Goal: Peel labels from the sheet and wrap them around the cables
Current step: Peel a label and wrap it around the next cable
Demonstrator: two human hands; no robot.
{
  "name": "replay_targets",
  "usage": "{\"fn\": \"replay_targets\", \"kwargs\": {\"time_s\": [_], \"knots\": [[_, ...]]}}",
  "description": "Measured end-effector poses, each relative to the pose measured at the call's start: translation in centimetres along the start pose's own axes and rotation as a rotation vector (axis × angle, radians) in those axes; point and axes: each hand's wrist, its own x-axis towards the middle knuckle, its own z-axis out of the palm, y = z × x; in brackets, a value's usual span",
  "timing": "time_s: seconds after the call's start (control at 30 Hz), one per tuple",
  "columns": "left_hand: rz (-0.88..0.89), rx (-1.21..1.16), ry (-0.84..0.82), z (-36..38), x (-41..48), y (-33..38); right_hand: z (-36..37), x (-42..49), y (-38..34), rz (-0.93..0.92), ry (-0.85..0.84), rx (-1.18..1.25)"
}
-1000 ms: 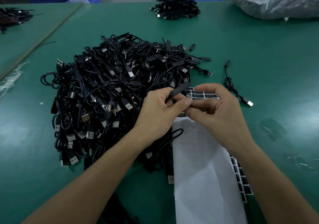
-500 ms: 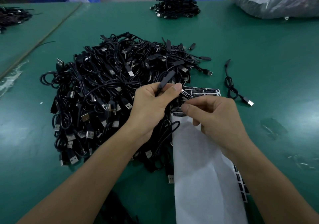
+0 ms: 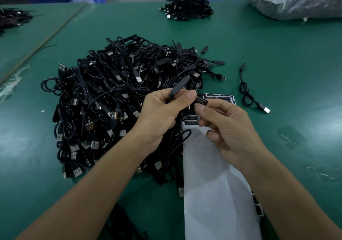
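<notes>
- The left hand (image 3: 161,115) grips one cable (image 3: 178,87) by its black oblong end, fingers curled round it and thumb on top, raised above the big pile of cables (image 3: 111,95).
- The right hand (image 3: 233,130) pinches a peeled black label (image 3: 202,101) between thumb and forefinger, just beside the left thumb tip.
- The sheet (image 3: 212,184) lies on the desk (image 3: 286,58) beneath the right hand, with unpeeled black labels showing at its far end.
- The step in hand looks like bringing the label to the cable. To do it well, the person should set the label square across the cable, keep the sticky side off the fingertips, then fold both ends round and press them together evenly.
- Room is tight on the left, where the pile crowds the hands. The right offers open green surface, with only a lone cable (image 3: 248,95) lying near. The desk's near edge is out of view.
</notes>
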Motion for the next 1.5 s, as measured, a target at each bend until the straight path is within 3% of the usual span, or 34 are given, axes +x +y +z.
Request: {"fn": "replay_targets", "kwargs": {"time_s": [0.33,0.53,0.7,1.1,1.5], "knots": [[0.103,0.117,-0.048,0.6,-0.1,-0.9,-0.2,0.2,-0.1,-0.099,0.046,0.099],[0.075,0.131,-0.022,0.4,-0.4,-0.5,-0.9,0.1,-0.2,-0.316,0.015,-0.302],[0.075,0.150,-0.056,0.3,-0.3,-0.4,-1.3,0.1,-0.2,-0.332,-0.021,-0.481],[0.075,0.174,0.030,0.3,0.1,-0.8,-1.4,0.4,0.2,-0.325,0.066,-0.353],[0.082,0.153,-0.046,0.5,-0.2,-0.4,-0.9,0.4,0.1,-0.255,0.044,-0.298]]}}
